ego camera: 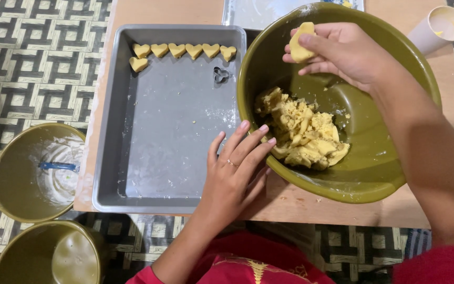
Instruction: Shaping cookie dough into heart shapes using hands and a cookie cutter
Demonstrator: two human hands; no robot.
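The big green bowl [374, 173] sits on the table beside the grey tray [158, 158], and the left hand [235, 168] lies open against its rim. To go well, that hand should hold the bowl steady. The right hand [337, 50] pinches a small dough lump [300, 42] above the dough pile [300, 131]; gentle squeezing should keep it whole.

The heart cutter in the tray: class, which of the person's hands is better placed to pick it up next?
Probably the left hand: it is empty, resting on the green bowl's rim beside the tray, nearer the cutter. The right hand holds a dough lump.
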